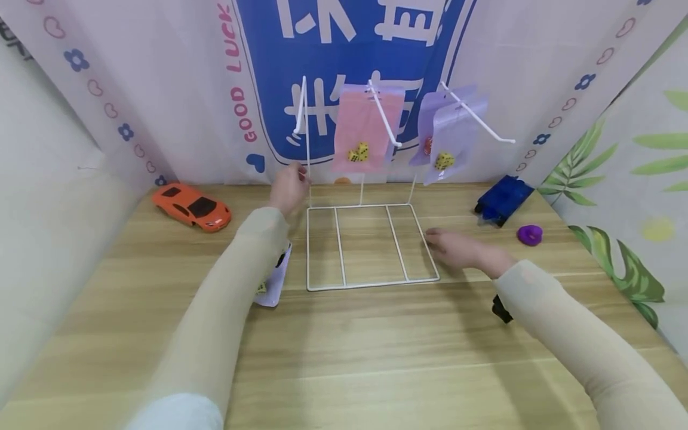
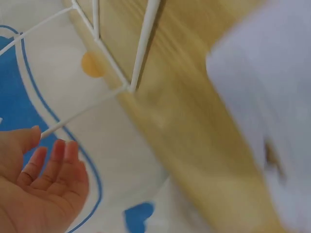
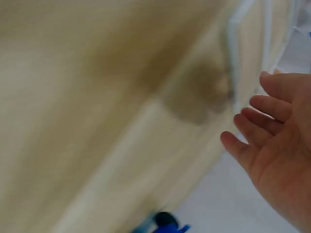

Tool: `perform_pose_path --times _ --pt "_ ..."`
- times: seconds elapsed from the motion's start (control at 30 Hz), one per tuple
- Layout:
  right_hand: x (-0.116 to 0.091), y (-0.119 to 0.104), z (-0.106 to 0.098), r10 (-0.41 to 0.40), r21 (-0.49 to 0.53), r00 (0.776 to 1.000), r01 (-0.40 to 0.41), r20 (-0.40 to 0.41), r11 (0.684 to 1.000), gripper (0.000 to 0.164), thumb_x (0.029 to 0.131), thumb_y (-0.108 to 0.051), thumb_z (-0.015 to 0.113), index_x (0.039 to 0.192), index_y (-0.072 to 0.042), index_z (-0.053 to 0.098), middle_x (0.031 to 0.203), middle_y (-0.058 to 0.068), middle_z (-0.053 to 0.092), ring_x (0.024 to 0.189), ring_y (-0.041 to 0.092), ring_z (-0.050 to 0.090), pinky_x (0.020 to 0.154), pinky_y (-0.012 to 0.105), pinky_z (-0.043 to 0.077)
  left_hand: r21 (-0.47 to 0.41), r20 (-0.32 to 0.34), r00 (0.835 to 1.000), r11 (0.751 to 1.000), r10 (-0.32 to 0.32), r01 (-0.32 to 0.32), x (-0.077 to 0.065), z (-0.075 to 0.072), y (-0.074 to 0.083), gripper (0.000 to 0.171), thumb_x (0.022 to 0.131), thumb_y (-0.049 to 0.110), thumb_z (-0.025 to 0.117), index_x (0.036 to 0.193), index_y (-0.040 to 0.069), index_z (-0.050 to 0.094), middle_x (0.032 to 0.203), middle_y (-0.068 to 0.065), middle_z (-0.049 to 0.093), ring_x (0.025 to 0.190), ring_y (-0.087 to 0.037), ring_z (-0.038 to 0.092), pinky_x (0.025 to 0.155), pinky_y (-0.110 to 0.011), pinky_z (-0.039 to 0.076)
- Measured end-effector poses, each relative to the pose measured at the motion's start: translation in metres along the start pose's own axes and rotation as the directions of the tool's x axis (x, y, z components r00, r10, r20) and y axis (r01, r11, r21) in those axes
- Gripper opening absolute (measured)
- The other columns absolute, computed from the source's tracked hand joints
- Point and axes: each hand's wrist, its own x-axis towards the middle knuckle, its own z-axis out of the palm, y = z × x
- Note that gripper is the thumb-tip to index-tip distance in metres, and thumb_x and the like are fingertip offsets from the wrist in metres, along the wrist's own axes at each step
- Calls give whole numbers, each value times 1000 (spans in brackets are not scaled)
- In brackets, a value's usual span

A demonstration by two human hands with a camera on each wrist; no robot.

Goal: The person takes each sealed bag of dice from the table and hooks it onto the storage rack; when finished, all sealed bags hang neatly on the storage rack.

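Observation:
A white wire display rack (image 1: 374,284) stands on the table with three hooks at its top. From the middle hook hangs a pink bag (image 1: 367,122) with yellow dice; purple bags (image 1: 459,128) with dice hang from the right one. My left hand (image 1: 289,190) is at the rack's left upright. Its thumb and loosely bent fingers (image 2: 71,151) lie near that rod in the left wrist view, with a gap showing between them. Beside the right edge of the base is my right hand (image 1: 457,248), its fingers (image 3: 235,145) spread and holding nothing.
An orange toy car (image 1: 192,206) sits at the back left. Blue toy car (image 1: 504,200) and purple ring-like piece (image 1: 530,235) lie at the back right. A pale packet (image 1: 276,283) is partly hidden by my left arm, a black object (image 1: 502,309) by my right sleeve.

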Motion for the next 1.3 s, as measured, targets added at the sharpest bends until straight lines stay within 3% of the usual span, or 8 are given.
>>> perform_pose_path --times 0.2,0.37,0.5,0.67,0.83,0.97,1.1,1.3 --pt "-10 7 14 -19 18 999 20 -30 1000 45 88 -5 54 124 18 39 131 32 34 120 44 33 97 50 30 64 58 998 998 0 -4 -14 -36 11 27 90 13 52 112 -1 48 106 -16 55 93 -27 52 79 -37 45" --pt "-10 7 18 -31 -1 998 31 -51 1000 41 86 -4 57 120 15 45 129 30 39 118 42 38 95 49 33 103 150 989 994 18 -34 -34 -51 11 22 89 12 53 106 -1 52 102 -16 56 93 -28 52 78 -38 45" --pt "-7 8 17 -58 -21 996 57 -67 998 34 84 0 58 113 15 52 121 30 46 111 42 45 91 48 37 141 222 975 988 26 -59 -54 -53 -1 21 87 13 57 102 -2 55 100 -17 58 93 -29 53 79 -40 45" --pt "-6 12 17 -75 -31 994 73 -81 997 29 83 1 59 109 14 56 118 29 48 107 42 47 89 48 39 210 329 944 973 23 -97 -82 -56 -21 33 86 17 58 110 -5 54 105 -20 58 96 -31 54 81 -43 44" --pt "-8 13 18 -41 -24 996 39 -75 999 33 83 -4 62 111 11 56 123 26 46 112 40 45 92 47 38 303 427 901 951 -72 -68 -105 -55 -43 49 86 25 59 118 -10 49 116 -27 51 104 -38 49 86 -49 40" --pt "-7 12 20 -36 -21 996 34 -86 999 32 83 -5 62 111 10 57 123 25 47 111 39 46 92 46 38 402 440 881 915 -172 -22 -119 -51 -59 72 83 44 59 125 -11 41 123 -31 43 112 -43 42 91 -54 34" --pt "-6 10 20 -52 -27 993 50 -104 998 31 82 -4 63 108 11 57 121 26 49 109 40 47 91 47 38 459 441 873 888 -208 -21 -131 -45 -66 90 76 58 58 125 -15 37 121 -34 42 108 -44 43 90 -56 34" --pt "-6 9 20 -54 -39 993 51 -107 998 31 81 -4 63 108 11 57 120 26 49 109 40 47 92 47 38 452 418 884 892 -208 -3 -141 -40 -61 96 73 60 62 127 -14 33 119 -35 42 103 -41 43 88 -55 35"
